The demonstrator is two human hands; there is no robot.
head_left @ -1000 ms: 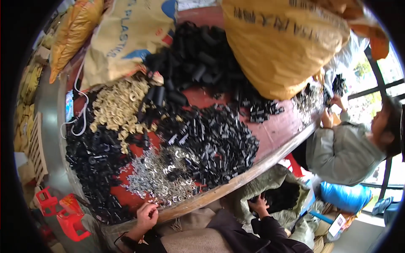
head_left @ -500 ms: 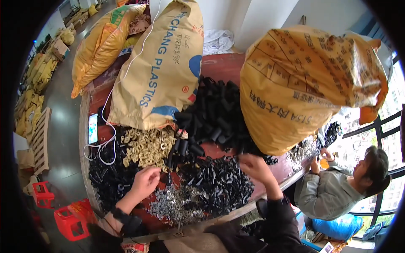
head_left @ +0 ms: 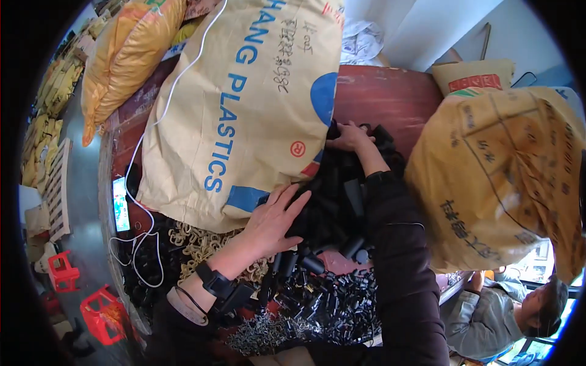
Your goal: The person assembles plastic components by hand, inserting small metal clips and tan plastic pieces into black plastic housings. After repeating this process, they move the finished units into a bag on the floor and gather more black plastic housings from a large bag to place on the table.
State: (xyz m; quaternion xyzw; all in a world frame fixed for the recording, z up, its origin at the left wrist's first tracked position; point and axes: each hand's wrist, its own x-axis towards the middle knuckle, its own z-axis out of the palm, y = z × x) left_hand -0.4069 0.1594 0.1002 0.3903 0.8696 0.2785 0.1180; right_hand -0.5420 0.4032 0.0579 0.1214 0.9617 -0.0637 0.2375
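Note:
A heap of black cylinders [head_left: 345,201] lies between two big sacks on the red table. My left hand [head_left: 274,222] is open over the heap's left side, fingers spread, close to the lower edge of the tan printed sack [head_left: 262,110]. Farther away, my right hand [head_left: 353,137] reaches to the back of the heap beside that sack. Its fingers curl around a black cylinder, though their tips are partly hidden. Tan ring-like pieces [head_left: 194,247] lie partly under my left forearm. Nearer me are small black parts [head_left: 336,299] and small silvery metal pieces [head_left: 262,335].
An orange-yellow sack [head_left: 488,183] bulks at the right, with a person [head_left: 494,317] beyond it. A lit phone [head_left: 121,204] and a white cable [head_left: 143,207] lie at the left. Red stools [head_left: 102,314] stand on the floor; another orange sack [head_left: 131,58] is at far left.
Both hands have moved forward from the small parts to the black cylinders, the right hand farther. My left fingers have spread. The view has shifted closer to the sacks.

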